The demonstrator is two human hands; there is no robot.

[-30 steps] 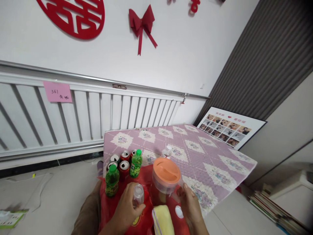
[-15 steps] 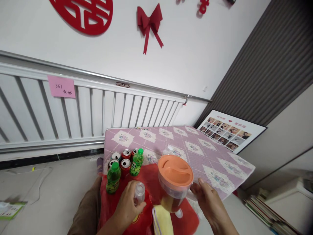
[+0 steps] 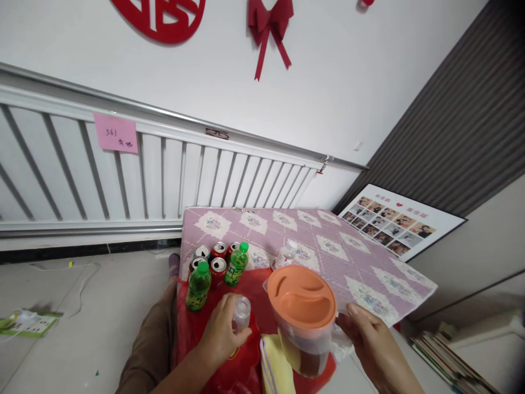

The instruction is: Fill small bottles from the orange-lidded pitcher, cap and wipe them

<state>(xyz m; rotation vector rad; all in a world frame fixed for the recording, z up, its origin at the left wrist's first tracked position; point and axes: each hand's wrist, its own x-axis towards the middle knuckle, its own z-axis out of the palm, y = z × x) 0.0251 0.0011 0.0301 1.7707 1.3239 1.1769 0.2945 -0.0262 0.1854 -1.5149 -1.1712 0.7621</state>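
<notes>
My left hand (image 3: 223, 331) is wrapped round a small clear bottle (image 3: 241, 311) with an open mouth, upright over the red cloth. My right hand (image 3: 371, 334) grips the handle of a clear plastic jug (image 3: 307, 345) with an orange lid (image 3: 301, 298). Brown liquid stands in the lower part of the jug. The jug is to the right of the bottle, apart from it, and hides part of the red cloth (image 3: 262, 293). A folded yellow towel (image 3: 276, 366) lies between my hands, partly behind the jug.
Two green-capped drink bottles (image 3: 199, 290) (image 3: 237, 265) and several opened cans (image 3: 218, 266) stand at the left. Behind the jug is a clear bottle (image 3: 285, 254) with a white cap. A floral cover (image 3: 324, 230) spreads toward the radiator (image 3: 164, 180). A photo board (image 3: 402, 221) leans at right.
The view has shifted, moving the background right and up. Against the table, the jug has come slightly nearer to me. Both hands keep their hold.
</notes>
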